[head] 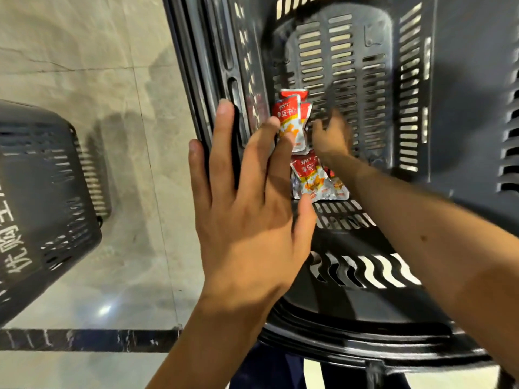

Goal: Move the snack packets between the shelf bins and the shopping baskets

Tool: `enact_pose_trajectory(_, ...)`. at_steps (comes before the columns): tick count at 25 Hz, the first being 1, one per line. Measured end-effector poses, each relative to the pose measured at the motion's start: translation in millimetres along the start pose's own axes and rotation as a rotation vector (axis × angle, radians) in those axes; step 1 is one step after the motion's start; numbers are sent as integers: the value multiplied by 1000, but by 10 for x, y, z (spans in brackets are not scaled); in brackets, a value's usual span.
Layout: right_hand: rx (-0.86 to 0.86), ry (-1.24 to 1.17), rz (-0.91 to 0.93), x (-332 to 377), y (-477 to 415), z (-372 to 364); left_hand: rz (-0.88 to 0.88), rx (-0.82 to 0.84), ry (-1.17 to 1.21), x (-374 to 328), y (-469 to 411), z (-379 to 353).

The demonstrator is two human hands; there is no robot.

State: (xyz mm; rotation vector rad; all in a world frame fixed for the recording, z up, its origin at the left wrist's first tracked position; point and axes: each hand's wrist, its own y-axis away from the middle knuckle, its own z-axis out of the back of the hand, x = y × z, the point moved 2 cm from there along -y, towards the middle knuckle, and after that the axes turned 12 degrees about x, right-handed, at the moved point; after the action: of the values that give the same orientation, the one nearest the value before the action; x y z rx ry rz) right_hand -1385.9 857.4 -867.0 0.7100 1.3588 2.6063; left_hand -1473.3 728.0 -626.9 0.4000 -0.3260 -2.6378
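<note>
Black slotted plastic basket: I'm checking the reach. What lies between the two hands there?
In the head view, red-and-white foil snack packets lie between the open left hand and the blurred right hand, inside the black slotted plastic basket.

saw red, white and silver snack packets [289,122] with orange print; found the shopping basket [463,80] black, slotted in rows; noted white lettering on a second black basket [42,192]; grey marbled floor tiles [98,66], dark veined strip [84,339]

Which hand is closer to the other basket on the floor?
Left. The left hand lies spread on the near basket, at its rim on that side; the right hand reaches inside by the snack packets, farther from the other basket.
</note>
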Motion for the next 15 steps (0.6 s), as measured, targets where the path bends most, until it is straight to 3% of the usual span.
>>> enact_pose_trajectory(2,-106,47,-64,-208,100,159,9,9,-5,1,8,8)
enact_pose_trajectory(5,-134,23,-183,-469,268,231,2,13,-3,6,11,13)
enact_pose_trajectory(7,-146,96,-147,-547,359,129,0,9,4,15,5,12)
enact_pose_trajectory(11,108,163,-35,-599,464,-216,-2,12,18,21,11,11)
enact_pose_trajectory(15,79,110,-60,-545,483,-282,-10,23,21,22,23,12)
